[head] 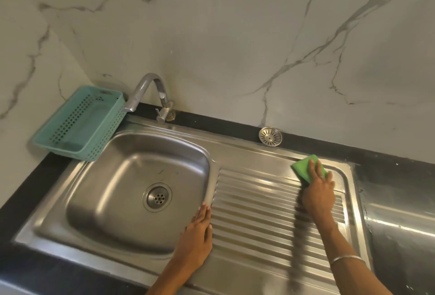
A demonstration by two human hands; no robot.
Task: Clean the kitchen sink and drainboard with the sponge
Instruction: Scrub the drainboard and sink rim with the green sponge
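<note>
My right hand [318, 191] presses the bright green sponge [306, 167] flat-fingered on the ribbed drainboard [259, 212]'s far corner; my left hand [196, 235] rests flat, holding nothing.

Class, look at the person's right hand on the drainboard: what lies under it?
Under the right hand lies a green sponge, pressed flat on the ribbed steel drainboard near its far right corner. The sponge's far end shows; the part beneath the fingers and palm is covered.
</note>
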